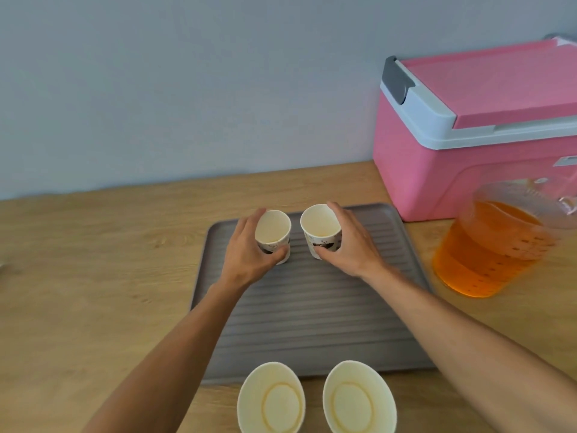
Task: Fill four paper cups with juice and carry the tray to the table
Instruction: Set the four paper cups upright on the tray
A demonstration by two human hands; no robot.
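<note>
**Though the jug (487,245) holds juice, every cup is empty**

Your left hand (246,254) clasps the far left cup (273,235), your right hand (352,245) the far right cup (320,229), at the tray's (312,323) far end. The near left cup (270,401) and near right cup (359,398) stand off it.

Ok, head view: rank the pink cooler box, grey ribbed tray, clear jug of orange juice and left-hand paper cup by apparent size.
1-2. grey ribbed tray and pink cooler box: look alike, cooler cropped, so unranked.
3. clear jug of orange juice.
4. white paper cup held by the left hand.
</note>
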